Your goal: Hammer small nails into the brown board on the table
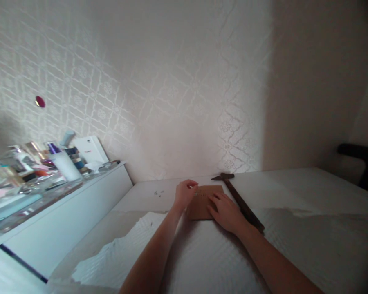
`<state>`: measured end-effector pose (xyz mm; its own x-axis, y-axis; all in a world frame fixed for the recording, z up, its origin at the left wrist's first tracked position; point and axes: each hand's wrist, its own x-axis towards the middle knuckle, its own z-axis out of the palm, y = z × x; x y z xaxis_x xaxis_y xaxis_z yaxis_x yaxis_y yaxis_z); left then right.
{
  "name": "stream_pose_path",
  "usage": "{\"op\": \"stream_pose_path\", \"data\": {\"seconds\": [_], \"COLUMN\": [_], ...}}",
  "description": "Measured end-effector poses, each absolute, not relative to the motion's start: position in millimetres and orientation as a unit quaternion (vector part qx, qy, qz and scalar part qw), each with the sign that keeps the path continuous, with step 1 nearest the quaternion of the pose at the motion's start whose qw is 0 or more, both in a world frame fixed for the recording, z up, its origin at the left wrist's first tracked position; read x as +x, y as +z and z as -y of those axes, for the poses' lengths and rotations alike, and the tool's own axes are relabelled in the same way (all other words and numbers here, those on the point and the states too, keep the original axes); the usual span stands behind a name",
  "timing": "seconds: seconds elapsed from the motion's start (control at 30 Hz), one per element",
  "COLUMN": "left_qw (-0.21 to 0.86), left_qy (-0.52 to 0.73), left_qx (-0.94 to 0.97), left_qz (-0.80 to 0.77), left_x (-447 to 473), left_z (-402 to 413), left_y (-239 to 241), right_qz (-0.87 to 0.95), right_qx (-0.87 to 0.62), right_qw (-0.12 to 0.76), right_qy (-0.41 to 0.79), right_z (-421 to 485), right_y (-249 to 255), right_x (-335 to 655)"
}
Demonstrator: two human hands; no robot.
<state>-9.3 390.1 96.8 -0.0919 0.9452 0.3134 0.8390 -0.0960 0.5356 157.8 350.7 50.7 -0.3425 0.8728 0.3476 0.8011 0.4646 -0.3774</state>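
Observation:
A flat brown square board [200, 210] lies on the white table in front of me, with several tiny shiny bits near its upper part. My left hand [184, 195] is at the board's left edge, thumb and fingers drawn together in a pinch; whatever may be between the fingertips is too small to make out. Resting on the board's right side is my right hand [227, 210], fingers apart and lying on its surface. Just right of that hand lies a hammer [239, 202] with a dark head and a long dark handle.
Several small metal pieces [159, 193] lie on the table [135, 198] to the left. A white dresser [79, 208] crowded with bottles [66, 166] and a white box [91, 149] stands at left. The wall rises behind; a dark chair armrest [358, 152] is at right.

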Motion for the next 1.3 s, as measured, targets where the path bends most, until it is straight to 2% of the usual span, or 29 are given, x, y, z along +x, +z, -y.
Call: {"op": "stream_pose_path", "data": {"seconds": [0.5,0.8,1.3], "left_qw": [0.058,-0.001,0.042], "left_qy": [0.247,0.213,0.240], "left_qx": [0.708,0.738,0.728], "left_qz": [-0.660,-0.641,-0.641], "left_x": [-16.0,-16.5,-16.1], "left_z": [-391.3,-388.6,-392.5], "left_y": [73.8,74.6,70.0], "right_qz": [0.819,0.820,0.822], "right_qx": [-0.516,-0.514,-0.512], "right_qw": [0.240,0.242,0.235], "right_qy": [0.068,0.073,0.083], "right_z": [-351.2,-351.3,-351.8], "right_y": [51.6,51.5,53.4], "right_x": [159.5,159.8,160.4]}}
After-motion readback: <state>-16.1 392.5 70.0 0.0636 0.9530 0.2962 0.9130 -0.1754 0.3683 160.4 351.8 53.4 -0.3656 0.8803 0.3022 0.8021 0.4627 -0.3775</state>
